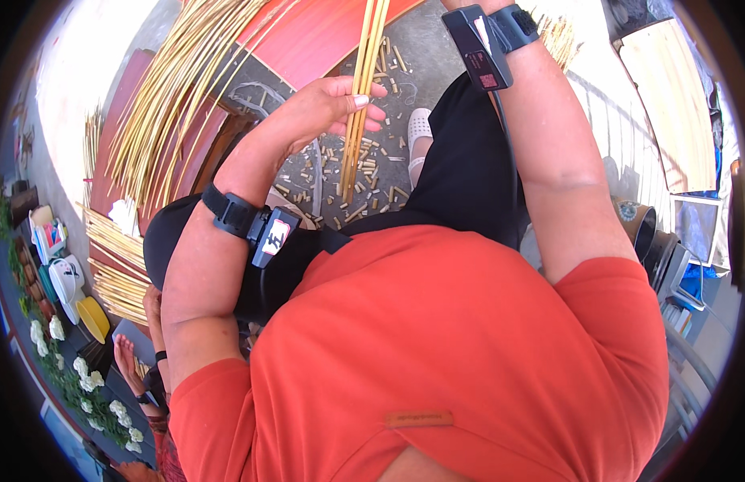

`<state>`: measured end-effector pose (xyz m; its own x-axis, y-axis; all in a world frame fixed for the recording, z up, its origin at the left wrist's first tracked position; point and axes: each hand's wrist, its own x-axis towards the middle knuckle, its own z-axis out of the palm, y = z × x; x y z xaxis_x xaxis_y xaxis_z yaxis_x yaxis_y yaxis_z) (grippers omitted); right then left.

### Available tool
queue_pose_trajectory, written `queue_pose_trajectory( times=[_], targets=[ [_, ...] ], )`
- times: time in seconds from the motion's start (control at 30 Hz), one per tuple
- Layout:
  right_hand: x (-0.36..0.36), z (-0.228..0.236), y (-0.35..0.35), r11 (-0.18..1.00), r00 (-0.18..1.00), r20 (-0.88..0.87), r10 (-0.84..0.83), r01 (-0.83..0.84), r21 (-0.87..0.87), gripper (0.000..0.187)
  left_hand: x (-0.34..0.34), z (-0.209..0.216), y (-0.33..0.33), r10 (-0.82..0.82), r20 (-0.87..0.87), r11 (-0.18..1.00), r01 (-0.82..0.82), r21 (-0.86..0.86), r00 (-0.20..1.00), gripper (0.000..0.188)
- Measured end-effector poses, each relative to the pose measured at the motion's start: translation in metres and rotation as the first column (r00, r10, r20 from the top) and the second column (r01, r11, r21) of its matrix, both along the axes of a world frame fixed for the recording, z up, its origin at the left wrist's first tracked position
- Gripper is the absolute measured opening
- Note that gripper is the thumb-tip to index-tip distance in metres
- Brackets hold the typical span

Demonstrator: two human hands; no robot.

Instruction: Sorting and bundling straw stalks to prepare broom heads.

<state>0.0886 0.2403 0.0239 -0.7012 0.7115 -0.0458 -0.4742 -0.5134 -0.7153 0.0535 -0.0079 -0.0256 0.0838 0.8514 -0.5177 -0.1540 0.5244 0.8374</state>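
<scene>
My left hand (pixel 344 104) grips a few long, thin yellow reed stalks (pixel 358 128). Its thumb lies across the front of them and the fingers pass behind. The stalks run upward out of the picture, and their lower ends hang over the grey floor. At the top edge only the wrist and a bit of my right hand (pixel 478 4) show; its fingers are cut off, so what it touches is hidden. Dark strapped devices are on my left forearm (pixel 200 257) and right wrist.
Short cut stalk pieces (pixel 364 165) litter the floor below. Long stalks (pixel 176 96) lie heaped at left on a reddish board (pixel 125 120). A red panel (pixel 324 32) is ahead. At lower left is a co-worker's hand (pixel 127 361), near a yellow basin (pixel 92 319).
</scene>
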Motion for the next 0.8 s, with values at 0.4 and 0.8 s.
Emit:
queue_pose_trajectory(
  times=[0.4, 0.8],
  targets=[
    [0.008, 0.009, 0.018, 0.975, 0.991, -0.02, 0.13, -0.124, 0.186, 0.03, -0.002, 0.018, 0.011, -0.013, -0.223, 0.998, 0.027, 0.06, 0.975, 0.013],
    [0.022, -0.027, -0.124, 0.664, 0.555, 0.504, 0.662, -0.745, -0.052, 0.083, -0.111, 0.061, -0.037, 0.84, 0.372, 0.222, -0.876, 0.427, 0.394, 0.011]
  ],
)
